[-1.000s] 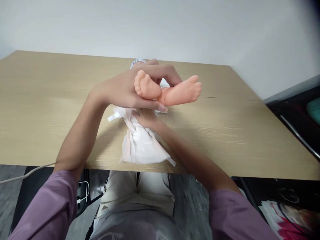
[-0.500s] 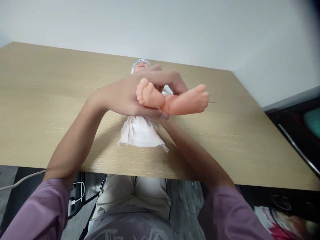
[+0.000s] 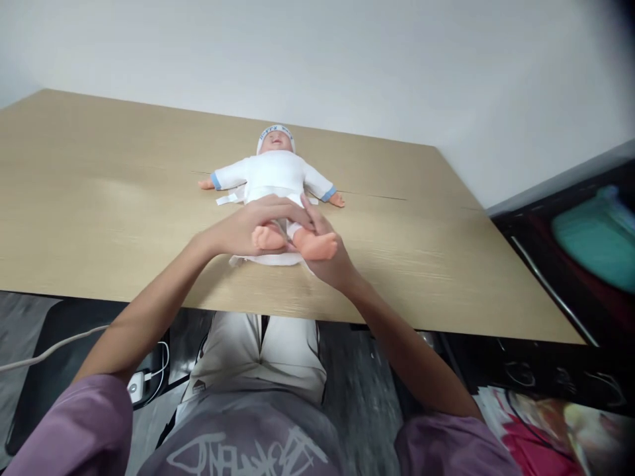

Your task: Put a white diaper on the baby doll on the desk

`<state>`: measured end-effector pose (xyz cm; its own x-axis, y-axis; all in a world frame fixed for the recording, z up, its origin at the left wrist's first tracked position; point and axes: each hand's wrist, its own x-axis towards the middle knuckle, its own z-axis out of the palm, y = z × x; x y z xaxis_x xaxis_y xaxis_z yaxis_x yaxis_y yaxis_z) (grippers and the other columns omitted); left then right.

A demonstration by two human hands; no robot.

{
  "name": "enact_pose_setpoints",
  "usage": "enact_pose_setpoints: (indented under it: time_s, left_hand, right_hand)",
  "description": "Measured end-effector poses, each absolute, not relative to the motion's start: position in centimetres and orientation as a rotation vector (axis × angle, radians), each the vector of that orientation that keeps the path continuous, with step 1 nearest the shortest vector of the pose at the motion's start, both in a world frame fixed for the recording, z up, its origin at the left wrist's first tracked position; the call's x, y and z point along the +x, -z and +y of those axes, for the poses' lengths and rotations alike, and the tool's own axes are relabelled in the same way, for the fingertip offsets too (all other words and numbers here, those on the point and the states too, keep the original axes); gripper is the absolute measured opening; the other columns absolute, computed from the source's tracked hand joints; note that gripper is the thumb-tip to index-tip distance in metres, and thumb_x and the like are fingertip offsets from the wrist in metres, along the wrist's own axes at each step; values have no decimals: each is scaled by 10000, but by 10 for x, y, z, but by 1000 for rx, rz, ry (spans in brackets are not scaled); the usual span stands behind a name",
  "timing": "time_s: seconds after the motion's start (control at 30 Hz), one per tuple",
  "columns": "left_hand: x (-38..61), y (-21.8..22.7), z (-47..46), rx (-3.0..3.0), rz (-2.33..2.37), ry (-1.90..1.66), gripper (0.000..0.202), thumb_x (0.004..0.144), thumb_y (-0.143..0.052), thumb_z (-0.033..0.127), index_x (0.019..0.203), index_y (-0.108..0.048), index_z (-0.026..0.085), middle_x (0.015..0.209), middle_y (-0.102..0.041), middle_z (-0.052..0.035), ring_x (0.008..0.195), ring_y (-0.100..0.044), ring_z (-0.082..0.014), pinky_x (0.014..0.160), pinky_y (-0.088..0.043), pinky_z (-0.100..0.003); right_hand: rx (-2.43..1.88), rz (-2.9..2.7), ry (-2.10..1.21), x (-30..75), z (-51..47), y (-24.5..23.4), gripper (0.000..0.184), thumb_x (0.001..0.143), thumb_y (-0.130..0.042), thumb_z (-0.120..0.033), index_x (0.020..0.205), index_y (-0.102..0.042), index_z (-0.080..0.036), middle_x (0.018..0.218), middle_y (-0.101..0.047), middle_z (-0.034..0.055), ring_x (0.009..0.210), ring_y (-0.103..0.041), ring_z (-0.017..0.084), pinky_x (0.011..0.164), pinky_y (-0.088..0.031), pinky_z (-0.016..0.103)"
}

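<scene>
While a wooden table (image 3: 421, 264) spreads before a pale wall (image 3: 317, 59) at twelve o'clock, the doll (image 3: 275, 172) lies on its back upon it, head toward twelve, with a white diaper (image 3: 275, 260) under its legs. The left hand (image 3: 248, 226) has bent fingers across those legs; the right hand (image 3: 333, 268) touches the foot nearer four; I cannot tell whether either grips. Teal material (image 3: 598, 231) shows at three, grey floor (image 3: 367, 383) toward five, a pale cable (image 3: 59, 345) toward eight.

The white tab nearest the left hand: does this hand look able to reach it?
Probably yes: nothing visible covers the white tab, but the left hand may have to leave the doll's legs.
</scene>
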<state>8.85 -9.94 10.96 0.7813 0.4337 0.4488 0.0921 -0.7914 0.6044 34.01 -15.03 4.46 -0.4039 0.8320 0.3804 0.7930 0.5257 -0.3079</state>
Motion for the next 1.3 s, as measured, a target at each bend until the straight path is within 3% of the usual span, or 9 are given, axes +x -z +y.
enact_pose_setpoints:
  time_s: [0.1, 0.27, 0.43, 0.7, 0.9, 1.03, 1.13, 1.2, 1.3]
  left_hand:
    - [59, -100, -109, 2424, 527, -768, 433, 1036, -792, 413, 1436, -763, 250, 1519, -775, -133, 1404, -736, -322, 1221, -577, -480]
    - [3, -78, -103, 2593, 579, -613, 278, 1044, -747, 391, 1283, -834, 277, 1480, -817, -116, 1494, -703, -343, 1321, -534, -577]
    - [-21, -46, -98, 2678, 679, -535, 414, 1024, -726, 328, 1431, -801, 319, 1602, -765, -89, 1618, -599, -360, 1343, -515, -634]
    - [-16, -32, -110, 2756, 656, -415, 780, 843, -669, 28, 1556, -717, 339, 1749, -647, -68, 1708, -494, -381, 1348, -477, -696]
    - [-17, -43, -108, 2710, 665, -335, 535, 1078, -595, 167, 1566, -724, 345, 1744, -653, -56, 1708, -477, -352, 1361, -456, -655]
    - [-9, -49, -114, 2686, 731, -304, 488, 1166, -448, 243, 1553, -735, 323, 1698, -690, -41, 1626, -528, -357, 1336, -454, -612]
    - [8, -47, -124, 2724, 849, -353, 438, 1129, -624, 486, 1485, -750, 264, 1603, -729, -107, 1484, -582, -409, 1289, -460, -626]
    - [20, -42, -132, 2766, 965, -397, 517, 1038, -754, 590, 1411, -754, 231, 1536, -732, -154, 1410, -586, -440, 1228, -485, -637]
    - [33, -33, -138, 2809, 1106, -424, 402, 1039, -741, 489, 1327, -753, 209, 1463, -723, -184, 1333, -592, -441, 1146, -507, -627]
  right_hand:
    - [-1305, -2322, -160, 354, -146, -42, 660, 1137, -549, -343, 1784, -522, -217, 1742, -635, 144, 1635, -561, 395, 1383, -459, 584]
    - [-1051, -2450, -230, 389, -136, -21, 507, 1136, -411, -302, 1493, -771, -288, 1588, -764, 56, 1636, -596, 300, 1420, -415, 594]
    - [-824, -2558, -258, 406, -128, 1, 534, 1093, -402, -219, 1475, -774, -259, 1634, -739, 77, 1670, -570, 266, 1419, -425, 594]
    - [-820, -2598, -336, 411, -131, -5, 548, 1147, -431, -138, 1572, -745, -284, 1704, -690, 42, 1691, -549, 234, 1417, -459, 581]
    - [-823, -2592, -512, 417, -130, -22, 547, 1135, -473, -155, 1578, -750, -313, 1708, -685, 28, 1668, -579, 239, 1402, -485, 568]
    - [-889, -2562, -445, 404, -143, -23, 468, 1178, -494, -295, 1571, -747, -267, 1655, -726, 87, 1638, -603, 293, 1367, -500, 596]
    - [-1031, -2517, -236, 383, -159, -12, 550, 1131, -673, -452, 1619, -700, -201, 1632, -716, 166, 1655, -554, 378, 1348, -478, 623]
    - [-1143, -2482, -141, 368, -169, -5, 557, 1124, -684, -407, 1641, -684, -201, 1628, -705, 182, 1655, -534, 388, 1339, -468, 615]
    - [-1309, -2418, -100, 351, -177, -2, 489, 1145, -543, -213, 1600, -723, -232, 1587, -724, 167, 1608, -558, 365, 1304, -477, 586]
